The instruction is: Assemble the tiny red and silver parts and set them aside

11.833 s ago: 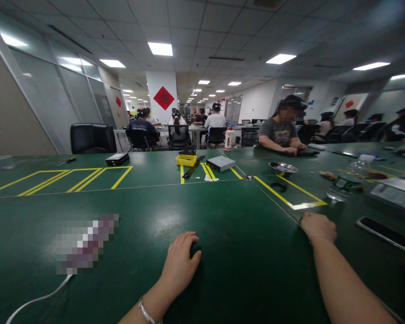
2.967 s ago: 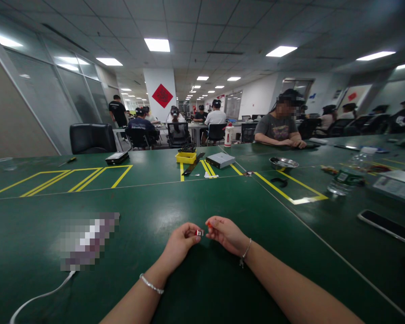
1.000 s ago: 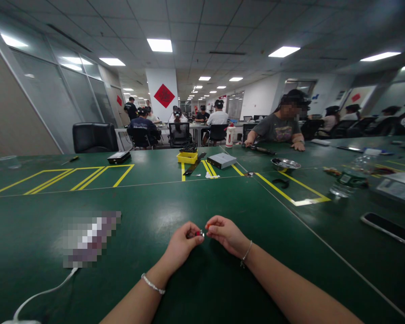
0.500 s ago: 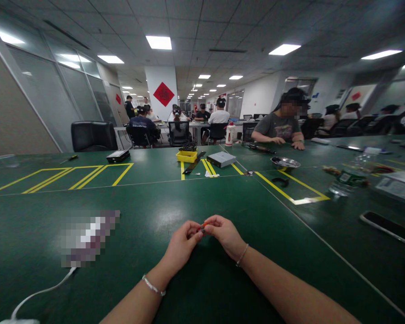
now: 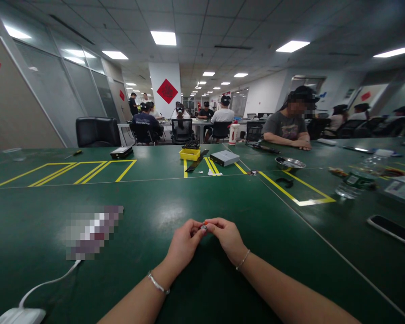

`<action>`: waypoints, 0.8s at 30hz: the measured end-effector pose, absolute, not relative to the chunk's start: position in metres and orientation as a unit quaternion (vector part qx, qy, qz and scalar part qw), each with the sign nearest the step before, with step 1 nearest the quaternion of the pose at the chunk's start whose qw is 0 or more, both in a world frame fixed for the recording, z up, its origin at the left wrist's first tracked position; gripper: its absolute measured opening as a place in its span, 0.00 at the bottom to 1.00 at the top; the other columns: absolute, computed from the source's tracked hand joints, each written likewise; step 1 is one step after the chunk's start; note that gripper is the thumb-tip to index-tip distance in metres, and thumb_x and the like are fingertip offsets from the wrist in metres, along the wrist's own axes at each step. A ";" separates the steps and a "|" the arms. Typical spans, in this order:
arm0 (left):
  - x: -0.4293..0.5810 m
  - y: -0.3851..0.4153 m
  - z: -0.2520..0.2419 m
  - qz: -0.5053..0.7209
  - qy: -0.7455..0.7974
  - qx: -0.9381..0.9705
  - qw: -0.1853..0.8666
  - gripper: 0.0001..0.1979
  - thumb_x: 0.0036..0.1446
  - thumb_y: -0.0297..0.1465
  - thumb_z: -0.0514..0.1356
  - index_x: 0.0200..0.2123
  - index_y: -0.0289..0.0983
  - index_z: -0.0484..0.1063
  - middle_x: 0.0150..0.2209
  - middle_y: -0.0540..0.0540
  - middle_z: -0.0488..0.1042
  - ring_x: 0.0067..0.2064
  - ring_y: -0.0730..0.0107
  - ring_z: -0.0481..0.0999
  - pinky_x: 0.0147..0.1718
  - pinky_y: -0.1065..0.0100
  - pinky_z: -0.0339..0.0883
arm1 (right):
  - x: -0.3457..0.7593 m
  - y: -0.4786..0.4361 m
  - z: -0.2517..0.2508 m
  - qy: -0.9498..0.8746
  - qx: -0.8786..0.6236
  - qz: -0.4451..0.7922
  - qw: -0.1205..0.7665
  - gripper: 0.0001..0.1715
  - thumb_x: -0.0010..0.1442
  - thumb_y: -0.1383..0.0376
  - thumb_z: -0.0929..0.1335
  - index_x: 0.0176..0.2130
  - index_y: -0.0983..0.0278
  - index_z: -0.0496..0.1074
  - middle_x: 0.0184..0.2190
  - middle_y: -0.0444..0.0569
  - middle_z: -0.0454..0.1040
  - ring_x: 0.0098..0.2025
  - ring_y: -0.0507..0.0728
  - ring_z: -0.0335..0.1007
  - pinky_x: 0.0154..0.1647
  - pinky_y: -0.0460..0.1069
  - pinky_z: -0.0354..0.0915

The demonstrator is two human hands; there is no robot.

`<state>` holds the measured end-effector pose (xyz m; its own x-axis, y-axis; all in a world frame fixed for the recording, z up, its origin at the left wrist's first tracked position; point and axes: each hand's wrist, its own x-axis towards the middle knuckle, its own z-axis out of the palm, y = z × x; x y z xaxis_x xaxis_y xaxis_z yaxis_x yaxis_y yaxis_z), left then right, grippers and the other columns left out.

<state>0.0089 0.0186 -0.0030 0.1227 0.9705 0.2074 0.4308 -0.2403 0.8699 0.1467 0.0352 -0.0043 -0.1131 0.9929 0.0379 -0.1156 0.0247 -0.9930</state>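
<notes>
My left hand (image 5: 185,240) and my right hand (image 5: 227,236) meet fingertip to fingertip, just above the green table (image 5: 138,198). Pinched between them is a small orange and silver piece (image 5: 204,226). Fingers cover most of it, and it is too small for me to tell its kind. Both hands are closed on it, thumbs toward me. To the left of my hands a blurred-out device (image 5: 96,234) lies on the table, with a white cable (image 5: 49,282) running from it to a white block (image 5: 23,316).
Farther back are a yellow bin (image 5: 189,155), a grey metal box (image 5: 224,158) and a metal bowl (image 5: 290,164). At right are a plastic bottle (image 5: 359,177) and a phone (image 5: 393,230). A person (image 5: 286,123) sits across the table, hands together.
My hands stay together on the small piece, with slight finger movement. The whole view has shifted a little. The person across has drawn their hands together on the table.
</notes>
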 end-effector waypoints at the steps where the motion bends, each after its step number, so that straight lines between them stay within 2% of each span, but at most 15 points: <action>1: 0.009 0.019 -0.003 0.409 0.521 0.674 0.327 0.13 0.49 0.39 0.50 0.31 0.36 0.66 0.23 0.51 0.70 0.25 0.74 0.68 0.23 0.73 0.59 | 0.146 0.035 -0.005 -0.499 -0.436 0.546 0.512 0.14 0.39 0.61 0.69 0.28 0.66 0.71 0.27 0.48 0.73 0.31 0.54 0.67 0.37 0.50 0.61; 11: 0.008 0.016 0.003 0.431 0.517 0.664 0.327 0.11 0.49 0.37 0.51 0.31 0.37 0.67 0.26 0.50 0.72 0.27 0.73 0.70 0.26 0.72 0.62 | 0.144 0.032 -0.006 -0.455 -0.381 0.626 0.506 0.19 0.43 0.60 0.67 0.35 0.70 0.70 0.31 0.52 0.72 0.35 0.55 0.67 0.42 0.53 0.59; 24: 0.008 0.014 0.004 0.465 0.509 0.645 0.330 0.09 0.49 0.35 0.52 0.32 0.37 0.67 0.29 0.49 0.74 0.31 0.71 0.72 0.30 0.70 0.64 | 0.140 0.024 -0.001 -0.389 -0.349 0.693 0.496 0.19 0.44 0.61 0.67 0.36 0.69 0.70 0.35 0.54 0.71 0.38 0.55 0.65 0.43 0.53 0.58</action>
<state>0.0079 0.0139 0.0043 0.0496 0.9633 0.2639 0.3492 -0.2643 0.8990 0.1401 0.0240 -0.0011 -0.2639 0.9597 -0.0966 -0.4165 -0.2037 -0.8860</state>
